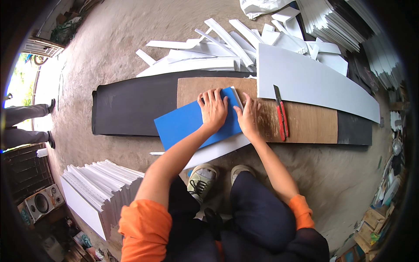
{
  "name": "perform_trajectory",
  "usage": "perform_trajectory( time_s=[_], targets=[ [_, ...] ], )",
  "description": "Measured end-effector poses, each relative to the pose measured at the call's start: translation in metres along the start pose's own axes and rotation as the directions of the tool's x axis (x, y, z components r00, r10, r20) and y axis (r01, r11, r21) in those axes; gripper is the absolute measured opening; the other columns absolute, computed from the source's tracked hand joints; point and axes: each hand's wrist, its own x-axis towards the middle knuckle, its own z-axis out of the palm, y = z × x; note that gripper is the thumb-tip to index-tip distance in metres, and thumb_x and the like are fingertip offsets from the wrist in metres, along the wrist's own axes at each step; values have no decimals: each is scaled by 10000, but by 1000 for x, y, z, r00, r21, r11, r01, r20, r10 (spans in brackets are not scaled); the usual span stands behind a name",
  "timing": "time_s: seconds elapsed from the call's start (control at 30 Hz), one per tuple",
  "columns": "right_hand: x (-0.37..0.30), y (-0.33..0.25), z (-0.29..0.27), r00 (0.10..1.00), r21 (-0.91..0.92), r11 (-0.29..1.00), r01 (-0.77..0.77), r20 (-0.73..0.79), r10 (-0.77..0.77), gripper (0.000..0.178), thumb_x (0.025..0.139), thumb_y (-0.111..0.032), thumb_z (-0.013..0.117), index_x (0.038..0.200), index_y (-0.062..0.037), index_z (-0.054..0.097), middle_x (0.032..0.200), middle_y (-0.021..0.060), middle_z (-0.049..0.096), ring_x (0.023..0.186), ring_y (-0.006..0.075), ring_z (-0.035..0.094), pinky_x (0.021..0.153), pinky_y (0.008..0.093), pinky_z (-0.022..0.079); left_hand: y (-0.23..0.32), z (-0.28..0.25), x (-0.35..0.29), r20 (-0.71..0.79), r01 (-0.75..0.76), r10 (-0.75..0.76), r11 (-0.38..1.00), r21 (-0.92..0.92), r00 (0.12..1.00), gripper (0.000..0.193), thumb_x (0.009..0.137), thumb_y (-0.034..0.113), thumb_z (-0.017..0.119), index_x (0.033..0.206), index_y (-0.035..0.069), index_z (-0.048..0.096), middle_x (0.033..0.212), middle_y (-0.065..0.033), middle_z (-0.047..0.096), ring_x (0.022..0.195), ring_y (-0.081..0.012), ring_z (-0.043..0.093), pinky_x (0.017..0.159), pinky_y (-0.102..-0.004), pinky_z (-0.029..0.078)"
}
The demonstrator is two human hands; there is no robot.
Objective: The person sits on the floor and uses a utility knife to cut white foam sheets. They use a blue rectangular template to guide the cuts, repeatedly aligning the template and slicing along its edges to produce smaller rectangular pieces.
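Note:
A blue rectangular panel [183,120] lies tilted over a brown wooden board [305,120], with a white edge showing along its right side. My left hand [214,109] rests on top of the panel, its fingers spread against the surface. At the panel's right edge is my right hand [248,115], thumb and fingers apart; whether it pinches the edge lightly is hard to tell. Part of a white sheet [222,148] sticks out beneath the panel on my side. To the right, a utility knife [281,115] with red handle and dark blade lies on the wooden board.
Under the wooden board runs a long black sheet [131,105]. A large white sheet [310,81] overlaps its far right. White offcuts [218,48] are heaped beyond. A stack of white panels [100,187] stands lower left. Another person's legs [28,126] show at the left.

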Motion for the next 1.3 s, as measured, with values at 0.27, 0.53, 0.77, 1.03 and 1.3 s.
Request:
perform_trajectory(
  time_s=[0.27,0.53,0.77,1.03,1.3],
  targets=[
    [-18,58,-84,964,-287,951,-119,-261,41,455,746,-163,626,1145,-59,434,1106,166,415,994,331,415,816,462,364,4,3,-3,-122,-5,10,999,36,993,361,809,242,526,1125,88,446,1038,-86,487,1032,-249,426,947,-443,254],
    [-14,92,-90,983,-59,982,-182,22,183,297,758,-124,613,980,2,461,961,235,463,861,405,485,745,446,402,32,19,-2,-224,229,-228,973,-23,947,287,793,151,538,1071,111,478,1083,-76,477,1116,-238,396,1021,-492,161],
    [-33,20,-101,866,678,546,-493,441,234,201,885,-230,487,960,-44,497,574,35,515,476,136,509,454,261,420,51,-23,-6,20,192,-355,455,-870,935,257,846,168,530,1055,19,537,1016,-112,539,1000,-221,512,903,-340,366],
    [-42,-1,-101,760,628,438,-643,593,267,300,906,-337,432,870,-53,523,511,1,457,386,70,427,350,215,344,75,-22,-27,412,418,-138,20,-908,901,148,803,149,624,840,8,602,754,1,602,699,-47,524,651,-196,425],
    [-43,-9,-107,852,709,511,-486,514,97,212,919,-194,413,1057,-33,429,556,12,469,405,69,421,357,217,328,83,-36,-25,489,474,-280,-124,-872,826,136,794,169,636,797,34,622,717,3,606,656,-34,515,594,-182,409]
  ],
)
